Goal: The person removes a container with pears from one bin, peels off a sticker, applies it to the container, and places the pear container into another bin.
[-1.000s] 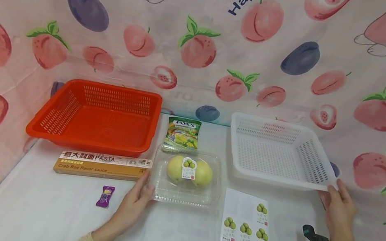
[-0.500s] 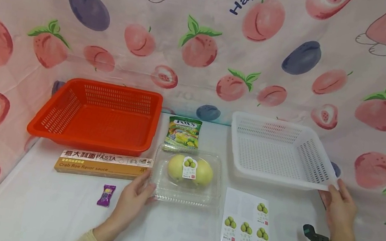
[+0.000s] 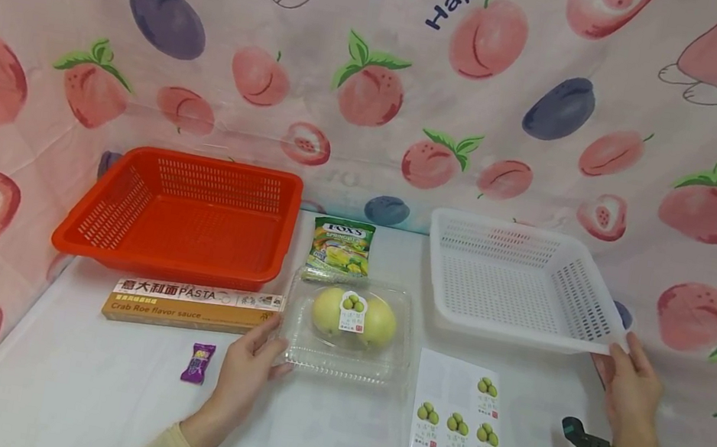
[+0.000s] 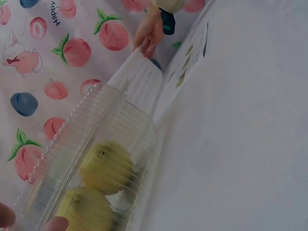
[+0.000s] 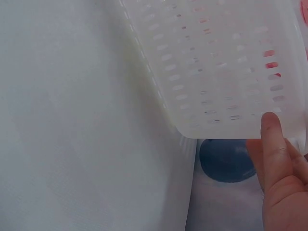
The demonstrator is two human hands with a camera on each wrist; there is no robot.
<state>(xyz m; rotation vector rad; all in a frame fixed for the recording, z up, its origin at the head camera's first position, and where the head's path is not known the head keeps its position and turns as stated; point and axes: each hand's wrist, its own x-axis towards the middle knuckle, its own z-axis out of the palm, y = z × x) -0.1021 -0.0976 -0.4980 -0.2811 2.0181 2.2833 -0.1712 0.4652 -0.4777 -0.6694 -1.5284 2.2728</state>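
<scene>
A clear plastic clamshell box with two pale yellow-green round fruits inside stands in the middle of the table, a fruit-print label on its lid. My left hand holds the box at its left edge; in the left wrist view a thumb and a fingertip are on either side of that edge. At the right, my right hand grips the near right corner of a white perforated basket. Its thumb lies against the basket wall in the right wrist view.
A red basket stands at the back left, a pasta box before it. A small purple wrapped sweet lies nearer. Behind the clamshell is a green Fox's bag. A label sheet lies in front of the white basket.
My left wrist has shifted slightly to the right while the fingers stay at the box's left edge. The right hand and both baskets have kept their places.
</scene>
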